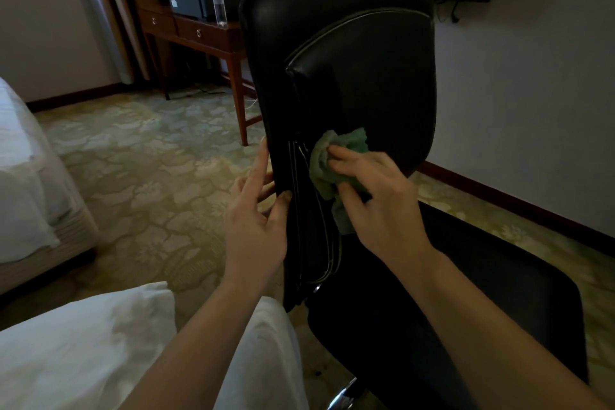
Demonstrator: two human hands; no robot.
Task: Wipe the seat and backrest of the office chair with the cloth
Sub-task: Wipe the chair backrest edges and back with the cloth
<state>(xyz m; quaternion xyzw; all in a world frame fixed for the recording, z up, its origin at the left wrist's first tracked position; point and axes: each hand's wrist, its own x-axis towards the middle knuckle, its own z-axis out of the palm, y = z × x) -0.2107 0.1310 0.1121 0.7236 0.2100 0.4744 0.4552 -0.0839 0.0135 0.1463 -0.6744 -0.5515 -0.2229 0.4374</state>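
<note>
Cloth (336,160): green, bunched into a wad and gripped in the right hand (376,196), whose fingers curl over it and press it against the lower front of the backrest (349,60), just beside the piped seam. Bunching gives the palm a thick pad to bear on, which suits a padded, glossy surface.

The left hand (256,220) clasps the backrest's near side edge. Its thumb lies on the front face and its fingers run up and behind the edge. This hold appears intended to brace the chair, since a swivel chair would likely turn or tip away under the pressure of wiping.

The backrest stands upright and side-on to the person, with the black seat (482,309) below and to the right, free of either hand. Judged from this, the backrest is the step in hand, its lower zone under work. Whether the seat has been wiped cannot be told.

Surroundings: patterned carpet (149,160), a wooden desk (199,30) bearing a clear bottle (219,7) well behind the chair, and a white bed (26,176) at left.
</note>
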